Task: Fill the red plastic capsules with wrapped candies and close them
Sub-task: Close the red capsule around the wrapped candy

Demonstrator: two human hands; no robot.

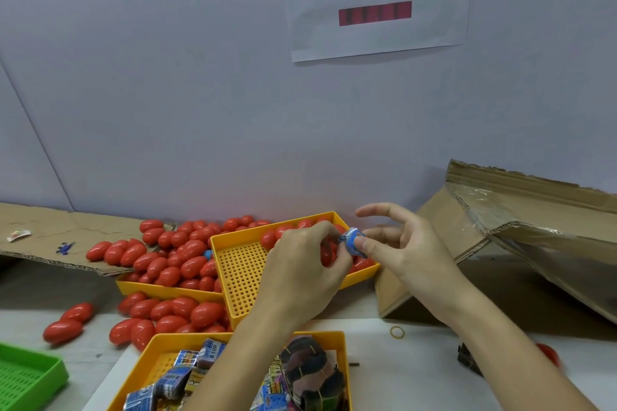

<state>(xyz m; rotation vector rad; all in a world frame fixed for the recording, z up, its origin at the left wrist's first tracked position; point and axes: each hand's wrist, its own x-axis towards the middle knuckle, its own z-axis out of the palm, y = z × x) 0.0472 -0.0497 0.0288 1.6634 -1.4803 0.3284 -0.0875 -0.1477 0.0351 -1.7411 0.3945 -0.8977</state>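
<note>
Both hands' pinch — wrapped candy (352, 243) between.

A blue-and-white wrapped candy (353, 241) is pinched between the fingers of the left hand (310, 272) and the right hand (397, 250), above the tilted yellow tray (240, 280). The left hand also holds a glossy red capsule (326, 255), mostly hidden. Closed red capsules (187, 260) are heaped on the tabletop and in the trays to the left.

One head view — looks forward and down, close over the hands (350, 260)
</note>
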